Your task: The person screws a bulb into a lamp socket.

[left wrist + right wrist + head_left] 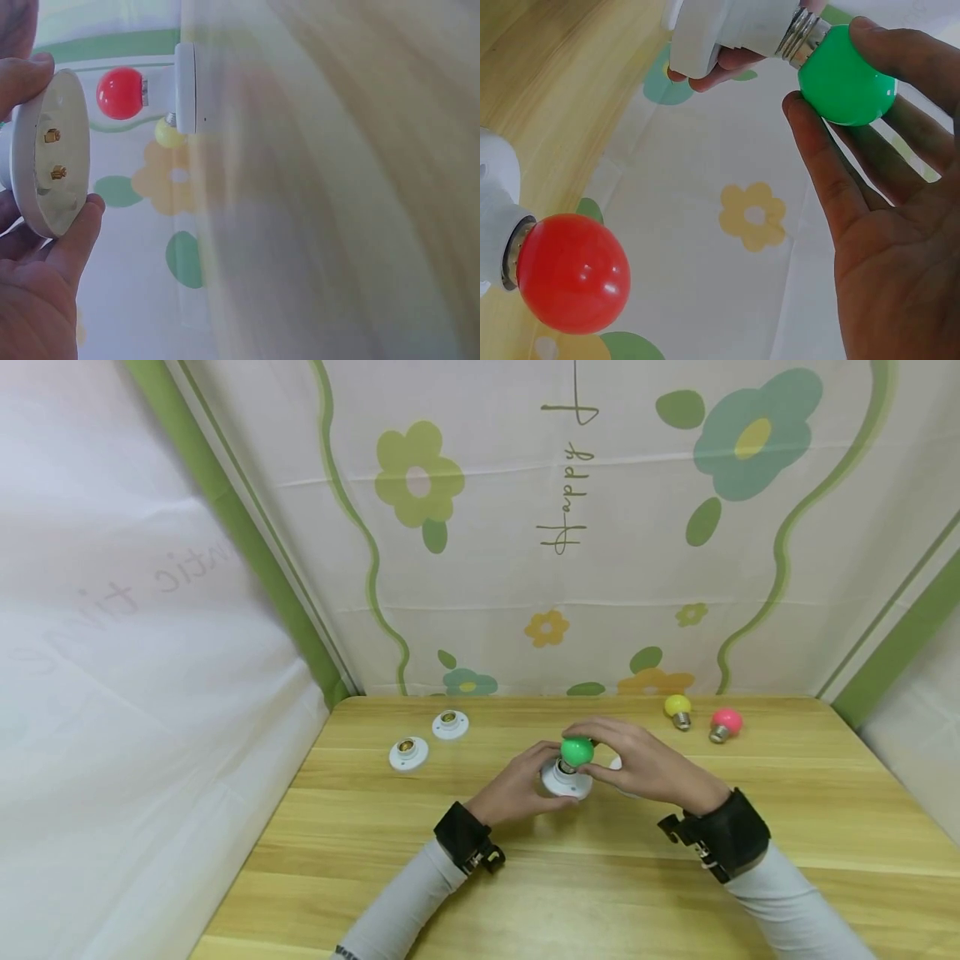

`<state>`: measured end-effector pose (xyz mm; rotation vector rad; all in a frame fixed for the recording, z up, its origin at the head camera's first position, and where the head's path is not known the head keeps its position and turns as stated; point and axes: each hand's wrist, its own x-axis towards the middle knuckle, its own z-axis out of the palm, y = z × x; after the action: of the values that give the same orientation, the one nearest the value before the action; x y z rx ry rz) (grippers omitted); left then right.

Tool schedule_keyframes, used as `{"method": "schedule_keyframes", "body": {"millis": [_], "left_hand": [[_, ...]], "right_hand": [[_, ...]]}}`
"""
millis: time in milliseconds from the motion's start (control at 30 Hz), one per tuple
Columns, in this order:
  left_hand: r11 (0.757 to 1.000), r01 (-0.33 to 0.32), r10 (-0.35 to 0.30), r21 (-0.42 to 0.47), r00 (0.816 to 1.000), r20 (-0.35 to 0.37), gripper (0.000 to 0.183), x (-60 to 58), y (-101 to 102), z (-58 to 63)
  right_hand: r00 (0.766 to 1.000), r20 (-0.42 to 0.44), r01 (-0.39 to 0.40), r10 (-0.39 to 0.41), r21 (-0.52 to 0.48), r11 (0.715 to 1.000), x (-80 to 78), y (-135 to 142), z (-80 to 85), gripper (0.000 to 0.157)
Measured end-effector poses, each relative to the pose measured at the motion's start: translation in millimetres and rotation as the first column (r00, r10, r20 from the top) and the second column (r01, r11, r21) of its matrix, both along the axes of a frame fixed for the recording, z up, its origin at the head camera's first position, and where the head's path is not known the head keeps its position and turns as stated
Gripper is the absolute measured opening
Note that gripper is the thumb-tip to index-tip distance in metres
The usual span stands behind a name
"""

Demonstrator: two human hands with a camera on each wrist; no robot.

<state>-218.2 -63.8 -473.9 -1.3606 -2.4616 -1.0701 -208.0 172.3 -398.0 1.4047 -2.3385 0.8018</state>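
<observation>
My left hand (516, 788) grips a round white lamp holder (567, 786) by its rim. The left wrist view shows the holder's hollow underside (64, 154) with two brass terminals, raised off the table. Between the thumb and fingers of my right hand (651, 763) is a green light bulb (577, 751). Its metal screw base (804, 39) is at the holder's mouth, with threads still showing, and the bulb sits tilted to the upper right in the head view. Beside my right hand, a red bulb (574, 274) sits in another white holder (496, 217), mostly hidden from the head view.
Two white lamp holders with bare sockets, one nearer (408, 754) and one farther (450, 724), stand at the table's back left. A yellow bulb (677, 706) and a pink-red bulb (727, 722) lie at the back right. Printed curtain (480, 568) hangs behind the wooden table (525, 893).
</observation>
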Motion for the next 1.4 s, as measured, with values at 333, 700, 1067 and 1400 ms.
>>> {"method": "schedule_keyframes", "body": {"millis": [333,700,1067,1400], "left_hand": [[1.000,0.010,-0.010,0.014,1.000,-0.007,0.064,2.2,1.7,3.3],[1.000,0.008,-0.007,0.020,1.000,-0.019,0.065,3.5,1.2,4.3],[1.000,0.003,-0.003,0.010,1.000,0.000,0.066,4.9,0.8,4.1],[1.000,0.010,-0.010,0.013,1.000,0.003,0.066,4.0,1.6,2.6]], "right_hand": [[1.000,0.002,-0.003,0.003,0.016,1.000,-0.7,-0.4,-2.0,0.049],[1.000,-0.007,0.018,-0.018,0.029,0.999,2.5,0.3,-1.0,0.052],[0.997,-0.065,0.040,-0.039,0.013,0.999,1.4,-1.4,-3.8,0.050],[0.998,-0.043,0.039,-0.038,0.015,0.999,2.0,-3.4,-3.1,0.048]]}}
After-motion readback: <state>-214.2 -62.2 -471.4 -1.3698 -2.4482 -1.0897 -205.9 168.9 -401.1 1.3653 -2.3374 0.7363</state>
